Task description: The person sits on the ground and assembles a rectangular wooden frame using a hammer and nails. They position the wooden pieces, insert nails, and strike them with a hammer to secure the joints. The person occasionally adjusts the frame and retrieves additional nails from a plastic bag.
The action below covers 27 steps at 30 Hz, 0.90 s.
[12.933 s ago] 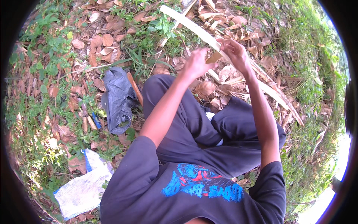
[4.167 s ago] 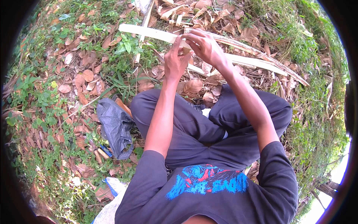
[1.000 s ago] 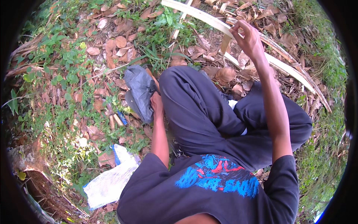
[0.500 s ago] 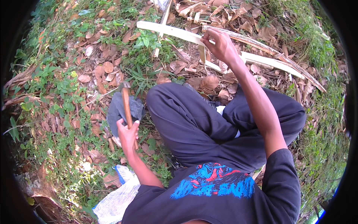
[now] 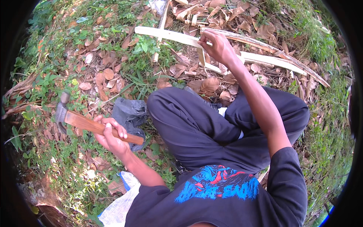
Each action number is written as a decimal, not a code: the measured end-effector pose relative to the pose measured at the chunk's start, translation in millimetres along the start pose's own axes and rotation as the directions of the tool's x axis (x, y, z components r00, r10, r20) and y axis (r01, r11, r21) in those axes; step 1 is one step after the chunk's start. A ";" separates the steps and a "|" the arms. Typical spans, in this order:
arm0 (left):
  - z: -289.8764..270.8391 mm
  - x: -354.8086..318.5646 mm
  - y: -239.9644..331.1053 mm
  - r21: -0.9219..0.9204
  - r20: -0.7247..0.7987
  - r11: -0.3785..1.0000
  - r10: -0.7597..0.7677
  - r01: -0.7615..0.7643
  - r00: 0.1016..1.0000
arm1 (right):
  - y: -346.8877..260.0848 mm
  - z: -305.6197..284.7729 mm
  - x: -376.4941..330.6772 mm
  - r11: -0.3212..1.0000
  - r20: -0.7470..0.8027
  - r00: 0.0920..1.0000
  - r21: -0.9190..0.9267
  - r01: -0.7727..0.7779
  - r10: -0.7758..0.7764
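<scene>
One person sits cross-legged on leaf-strewn ground, in dark trousers and a black shirt with a blue print.

Left hand (image 5: 110, 133): fingers wrapped fully around the wooden handle of one hammer (image 5: 85, 123). The grip sits on the rear half of the handle. The metal head (image 5: 60, 109) points away to the person's left, above the grass and clear of the ground. The hammer is held out to the left of the left knee.

Right hand (image 5: 218, 47): raised ahead of the knees, fingertips pinched on one short pale wooden strip (image 5: 200, 56) that stands roughly upright. Whether a nail is also held there cannot be told.

Wooden pieces on the ground ahead: one long pale slat (image 5: 172, 36) lying crosswise, one thinner stick (image 5: 160, 28) crossing it, and one further long slat (image 5: 272, 59) extending to the right behind the right hand.

One dark crumpled bag (image 5: 128, 113) lies just beside the left knee, under the hammer handle's end. One white sack (image 5: 119, 206) lies near the left elbow.
</scene>
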<state>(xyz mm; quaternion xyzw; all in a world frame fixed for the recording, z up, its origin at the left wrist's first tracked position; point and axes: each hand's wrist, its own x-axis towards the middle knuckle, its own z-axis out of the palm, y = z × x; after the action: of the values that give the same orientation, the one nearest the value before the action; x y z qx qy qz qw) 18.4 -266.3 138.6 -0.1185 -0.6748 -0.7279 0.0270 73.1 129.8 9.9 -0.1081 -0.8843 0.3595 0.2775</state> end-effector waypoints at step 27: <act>166.0 21.0 -37.8 0.647 0.699 0.589 -0.203 -0.485 0.685 | -1.5 -2.0 -1.8 0.999 -0.005 1.000 -0.032 0.022 -0.022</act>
<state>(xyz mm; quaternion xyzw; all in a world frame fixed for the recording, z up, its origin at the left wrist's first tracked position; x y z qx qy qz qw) 13.1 -96.4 116.3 -0.4240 -0.8658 -0.2360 -0.1225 75.7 129.1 11.4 -0.1038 -0.8904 0.3420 0.2819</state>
